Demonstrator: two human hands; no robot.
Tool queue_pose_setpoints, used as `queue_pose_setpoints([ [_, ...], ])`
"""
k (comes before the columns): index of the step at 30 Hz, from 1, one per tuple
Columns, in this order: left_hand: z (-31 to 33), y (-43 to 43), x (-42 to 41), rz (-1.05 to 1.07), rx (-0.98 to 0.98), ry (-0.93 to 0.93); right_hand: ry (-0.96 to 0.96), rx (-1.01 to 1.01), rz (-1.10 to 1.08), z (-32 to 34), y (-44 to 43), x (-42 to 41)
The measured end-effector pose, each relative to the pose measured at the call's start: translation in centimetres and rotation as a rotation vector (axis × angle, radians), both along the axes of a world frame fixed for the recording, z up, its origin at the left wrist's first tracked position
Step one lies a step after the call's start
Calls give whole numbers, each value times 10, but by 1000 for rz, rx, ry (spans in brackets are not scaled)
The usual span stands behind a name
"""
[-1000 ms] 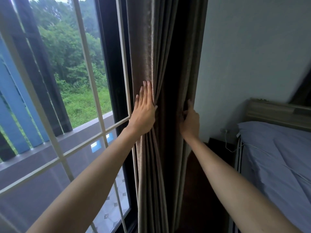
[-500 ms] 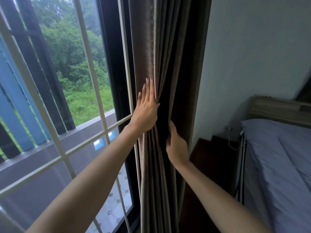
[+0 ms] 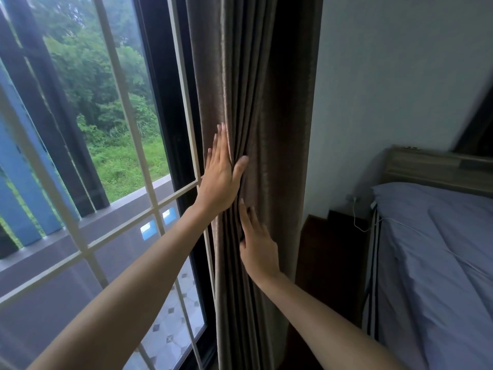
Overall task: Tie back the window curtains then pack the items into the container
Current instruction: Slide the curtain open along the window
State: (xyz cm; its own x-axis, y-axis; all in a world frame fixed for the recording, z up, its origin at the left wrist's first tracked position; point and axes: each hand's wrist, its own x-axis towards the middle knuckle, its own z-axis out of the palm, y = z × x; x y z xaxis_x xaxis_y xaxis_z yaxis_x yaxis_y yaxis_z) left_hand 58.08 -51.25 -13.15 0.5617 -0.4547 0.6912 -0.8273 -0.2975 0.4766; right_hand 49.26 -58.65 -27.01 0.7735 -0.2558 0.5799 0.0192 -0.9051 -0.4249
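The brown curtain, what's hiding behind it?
Behind the bunched brown fabric curtain, only the black window frame shows at its left edge and the pale wall at its right. Whatever lies directly behind the folds is covered.

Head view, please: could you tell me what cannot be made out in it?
In the head view:
1. Curtain: top and bottom cut off by the frame edges; no tie-back shows.
2. Right hand: fingertips partly buried in the curtain's folds.
3. Bed: cut off by the right edge.
4. Container and items: nowhere in frame.
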Motion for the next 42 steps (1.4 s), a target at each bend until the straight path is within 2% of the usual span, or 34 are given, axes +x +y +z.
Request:
queue_pose_setpoints([
  [7, 1, -14, -4, 44, 41, 12, 44, -35, -10, -9, 9, 4],
  [15, 2, -20, 5, 76, 132, -9, -3, -23, 136, -12, -19, 0],
  [20, 3, -21, 4, 78, 160, -13, -271, -48, -123, 37, -76, 19],
  [23, 4, -22, 3, 70, 173, -3, -342, 49, -210, 80, -111, 39],
  [25, 5, -22, 2, 66, 178, 4, -312, 171, -272, 105, -131, 52],
  [27, 5, -23, 2, 58, 178, 13, -206, 301, -281, 113, -152, 68],
  [30, 5, -24, 2, 60, 189, 18, -121, 437, -162, 110, -166, 77],
  [37, 6, -25, 4, 77, 195, 17, -12, 212, -28, 54, -135, 64],
  [42, 7, -29, 6, 65, 194, 17, 41, 176, 52, 27, -93, 37],
])
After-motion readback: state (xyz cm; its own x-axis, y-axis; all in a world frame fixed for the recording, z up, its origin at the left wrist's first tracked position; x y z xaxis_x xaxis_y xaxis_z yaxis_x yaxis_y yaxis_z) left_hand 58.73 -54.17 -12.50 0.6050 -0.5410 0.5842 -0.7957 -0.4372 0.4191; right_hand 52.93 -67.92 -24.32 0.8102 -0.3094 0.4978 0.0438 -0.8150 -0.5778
